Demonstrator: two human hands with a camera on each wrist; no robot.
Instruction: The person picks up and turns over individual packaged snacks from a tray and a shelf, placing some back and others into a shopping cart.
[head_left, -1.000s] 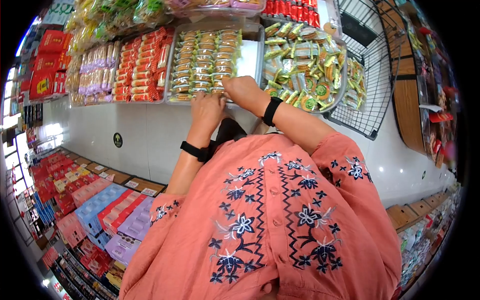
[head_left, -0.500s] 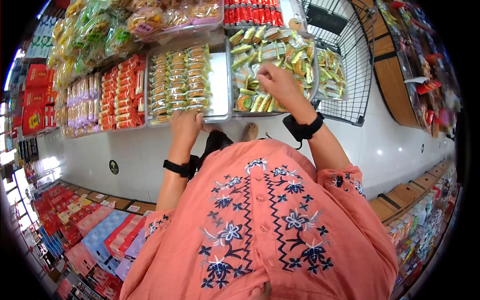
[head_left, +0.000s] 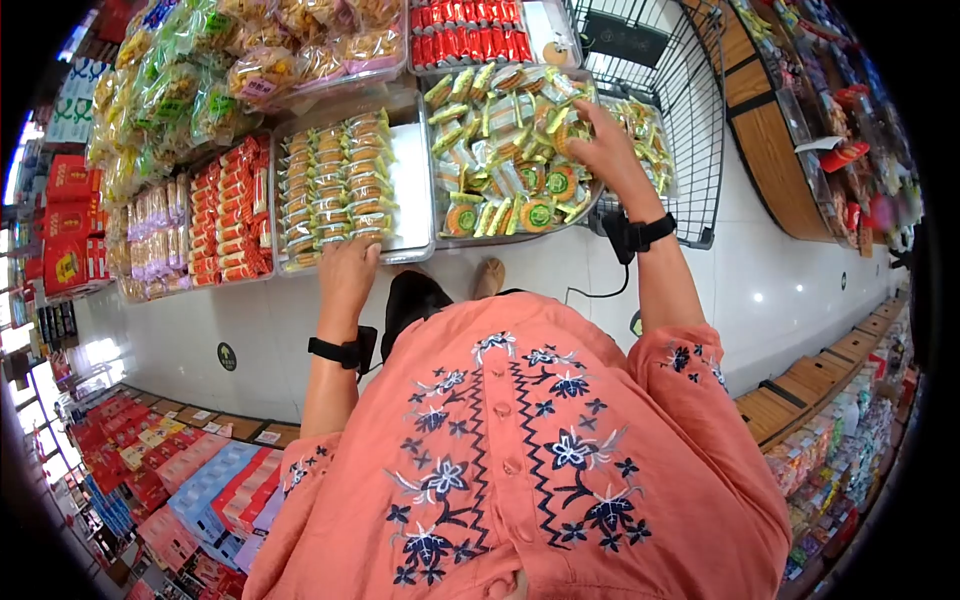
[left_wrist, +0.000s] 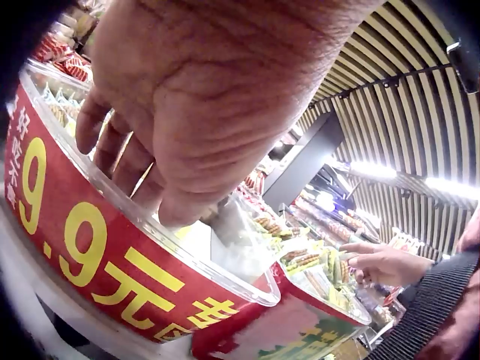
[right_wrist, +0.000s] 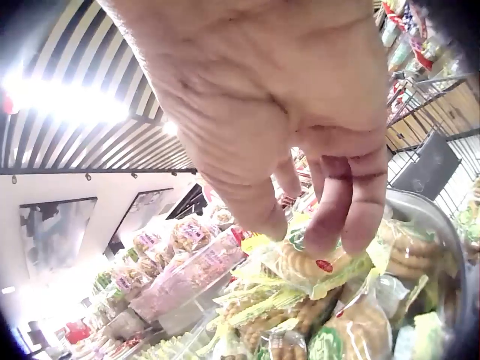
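Note:
My right hand point(head_left: 606, 148) is over a clear bin point(head_left: 592, 205) heaped with yellow-green wrapped biscuits. Its thumb and fingers are spread apart, with fingertips right at one biscuit packet point(right_wrist: 319, 270) on top of the heap. My left hand point(head_left: 347, 278) is at the front of the neighbouring clear tray point(head_left: 425, 250), where packed round biscuits point(head_left: 335, 180) stand in rows beside a bare white strip. In the left wrist view, my left fingers point(left_wrist: 112, 146) reach down just behind the tray's rim, and their tips are partly hidden by it.
A wire shopping cart point(head_left: 690, 120) stands right of the bin, with wrapped packets point(head_left: 645, 150) at its near side. Left of the tray lie red-wrapped rolls point(head_left: 237, 215) and bagged snacks point(head_left: 185, 90). Red packets point(head_left: 470, 45) lie behind the bin. A red price sign point(left_wrist: 82, 240) fronts the tray.
My right hand has left the row tray, moving right over the heaped bin, and its fingers have spread. My left hand has stayed at the tray's front edge. The view has shifted right.

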